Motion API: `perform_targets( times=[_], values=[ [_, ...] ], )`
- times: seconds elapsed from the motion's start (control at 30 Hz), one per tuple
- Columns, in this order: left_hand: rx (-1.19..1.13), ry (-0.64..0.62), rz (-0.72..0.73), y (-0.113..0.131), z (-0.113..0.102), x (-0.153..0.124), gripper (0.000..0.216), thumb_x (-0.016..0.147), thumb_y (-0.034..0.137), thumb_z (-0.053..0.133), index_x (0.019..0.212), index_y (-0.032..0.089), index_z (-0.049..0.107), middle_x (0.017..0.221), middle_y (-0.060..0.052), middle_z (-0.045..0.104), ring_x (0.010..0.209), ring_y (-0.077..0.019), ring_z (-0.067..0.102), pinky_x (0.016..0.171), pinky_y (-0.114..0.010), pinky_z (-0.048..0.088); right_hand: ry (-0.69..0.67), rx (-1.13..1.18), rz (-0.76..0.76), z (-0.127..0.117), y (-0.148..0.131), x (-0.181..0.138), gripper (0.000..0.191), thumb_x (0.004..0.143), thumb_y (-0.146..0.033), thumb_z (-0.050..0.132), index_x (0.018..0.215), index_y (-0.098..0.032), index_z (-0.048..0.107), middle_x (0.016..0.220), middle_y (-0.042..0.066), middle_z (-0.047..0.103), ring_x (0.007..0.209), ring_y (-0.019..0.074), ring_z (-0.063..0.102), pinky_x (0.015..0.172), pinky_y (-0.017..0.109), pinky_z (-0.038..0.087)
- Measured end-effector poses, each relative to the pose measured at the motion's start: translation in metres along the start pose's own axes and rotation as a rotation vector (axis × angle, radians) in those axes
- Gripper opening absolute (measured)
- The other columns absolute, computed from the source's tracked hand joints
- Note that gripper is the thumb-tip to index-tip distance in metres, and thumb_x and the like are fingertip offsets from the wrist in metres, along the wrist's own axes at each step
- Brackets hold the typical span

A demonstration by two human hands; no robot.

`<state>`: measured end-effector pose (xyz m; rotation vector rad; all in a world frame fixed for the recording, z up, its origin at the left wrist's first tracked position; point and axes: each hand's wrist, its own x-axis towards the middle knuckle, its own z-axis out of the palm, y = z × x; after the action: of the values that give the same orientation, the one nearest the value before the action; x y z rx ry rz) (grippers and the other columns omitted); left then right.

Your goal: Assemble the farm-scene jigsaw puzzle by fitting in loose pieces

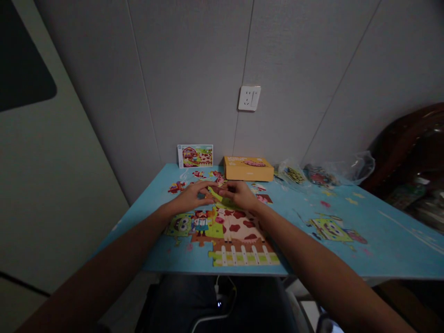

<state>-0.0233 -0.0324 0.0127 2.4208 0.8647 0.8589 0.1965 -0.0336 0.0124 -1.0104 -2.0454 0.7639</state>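
Much cow-printed jigsaw (241, 231) joined below left hand (190, 197) and right hand (242, 196), nearly together, grip unclear; multicoloured loose pieces (176, 187) beyond, seemingly unplaced.

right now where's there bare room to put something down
Free: the tabletop right of the right forearm, in front of the plastic bags; its cartoons look printed. Crowded: around the left hand and right hand, between assembled puzzle and orange box.
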Motion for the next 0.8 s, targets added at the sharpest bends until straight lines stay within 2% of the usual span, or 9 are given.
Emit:
perform_targets(
  times=[0.17,0.27,0.33,0.4,0.5,0.57,0.63,0.8],
  values=[
    [-0.015,0.048,-0.054,0.000,0.001,0.002,0.050,0.076,0.031,0.068,0.122,0.019,0.052,0.091,-0.003,0.070,0.096,-0.0194,0.062,0.096,-0.036,0.039,0.048,-0.122,-0.045,-0.003,0.002,0.001,0.031,0.085,-0.039,0.050,0.074,-0.013,0.063,0.065,0.000,0.058,0.060,0.0108,0.047,0.058,0.022,0.034],
    [0.001,0.071,-0.065,-0.005,0.001,0.001,0.050,0.077,0.032,0.067,0.122,0.019,0.051,0.089,-0.002,0.068,0.094,-0.0195,0.061,0.092,-0.036,0.042,0.081,-0.343,0.036,-0.007,-0.001,0.002,0.034,0.089,-0.038,0.045,0.077,-0.013,0.066,0.066,0.002,0.062,0.061,0.0123,0.051,0.059,0.022,0.036],
    [0.016,0.104,-0.071,-0.008,0.000,0.001,0.050,0.076,0.033,0.067,0.122,0.020,0.052,0.096,-0.004,0.066,0.095,-0.0195,0.060,0.089,-0.035,0.044,0.164,-0.573,0.167,-0.016,-0.002,0.002,0.030,0.088,-0.035,0.046,0.085,-0.014,0.068,0.076,0.007,0.067,0.070,0.0156,0.057,0.065,0.023,0.038],
    [0.034,0.121,-0.084,-0.011,-0.001,0.001,0.051,0.075,0.033,0.067,0.123,0.021,0.052,0.098,-0.004,0.065,0.095,-0.0198,0.060,0.087,-0.035,0.044,0.238,-0.784,0.347,-0.030,0.000,-0.001,0.027,0.084,-0.029,0.051,0.098,-0.013,0.067,0.094,0.014,0.068,0.086,0.0205,0.061,0.073,0.026,0.041],
    [0.051,0.109,-0.099,-0.013,-0.001,0.001,0.052,0.076,0.034,0.066,0.124,0.021,0.051,0.090,-0.002,0.065,0.095,-0.0208,0.060,0.087,-0.036,0.044,0.223,-0.954,0.644,-0.056,0.009,-0.009,0.041,0.076,-0.031,0.060,0.110,-0.009,0.063,0.108,0.022,0.063,0.096,0.0262,0.061,0.075,0.029,0.044],
    [0.059,0.110,-0.097,-0.012,-0.001,0.001,0.051,0.077,0.033,0.066,0.124,0.021,0.051,0.093,-0.003,0.066,0.097,-0.0210,0.059,0.089,-0.036,0.044,0.118,-0.945,0.790,-0.070,0.016,-0.014,0.041,0.069,-0.036,0.066,0.100,-0.008,0.067,0.098,0.021,0.067,0.091,0.0274,0.063,0.070,0.028,0.046],
    [0.064,0.109,-0.096,-0.011,-0.001,0.001,0.051,0.076,0.032,0.066,0.124,0.021,0.051,0.101,-0.005,0.065,0.100,-0.0211,0.059,0.091,-0.036,0.043,0.032,-0.897,0.822,-0.079,0.021,-0.018,0.035,0.067,-0.039,0.069,0.086,-0.010,0.070,0.086,0.018,0.069,0.085,0.0266,0.065,0.066,0.027,0.046],
    [0.071,0.108,-0.108,-0.009,-0.002,0.001,0.048,0.077,0.031,0.065,0.123,0.022,0.053,0.116,-0.007,0.062,0.104,-0.0218,0.058,0.093,-0.038,0.042,0.018,-0.845,0.823,-0.084,0.027,-0.018,0.026,0.065,-0.039,0.073,0.064,-0.013,0.070,0.074,0.016,0.070,0.073,0.0246,0.066,0.060,0.027,0.044]
  ],
)
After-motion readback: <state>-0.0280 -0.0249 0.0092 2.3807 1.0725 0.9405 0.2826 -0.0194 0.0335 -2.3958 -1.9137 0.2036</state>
